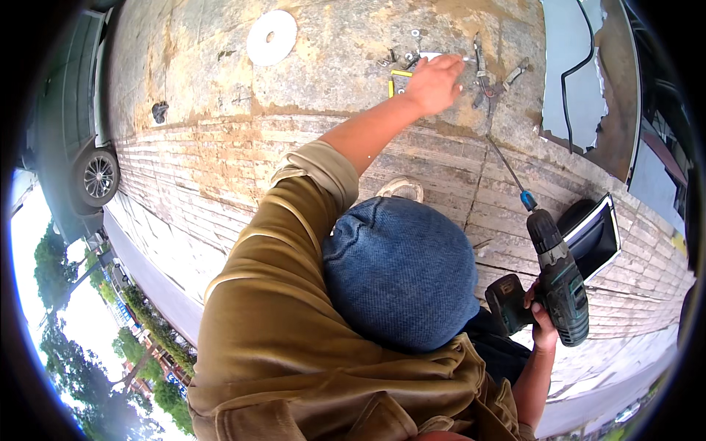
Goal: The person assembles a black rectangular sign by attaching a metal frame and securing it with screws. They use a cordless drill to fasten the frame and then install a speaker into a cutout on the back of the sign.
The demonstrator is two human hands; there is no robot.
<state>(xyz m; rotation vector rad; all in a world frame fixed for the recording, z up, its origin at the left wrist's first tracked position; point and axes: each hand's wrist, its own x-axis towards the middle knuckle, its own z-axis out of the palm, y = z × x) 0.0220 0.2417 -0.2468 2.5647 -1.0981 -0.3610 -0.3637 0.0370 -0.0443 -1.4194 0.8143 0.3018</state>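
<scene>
Dark-green and heavy, the cordless drill sits best gripped at its handle in my right hand, while my left hand, fingers loosely spread, reaches the small, light, slippery screws.

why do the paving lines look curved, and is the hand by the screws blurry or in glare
Head view: fisheye bends the paving lines toward the rim; daylight is flat, without hard shadows or glare; the left hand over the small hardware is slightly soft; the drill looks sharper.
</scene>
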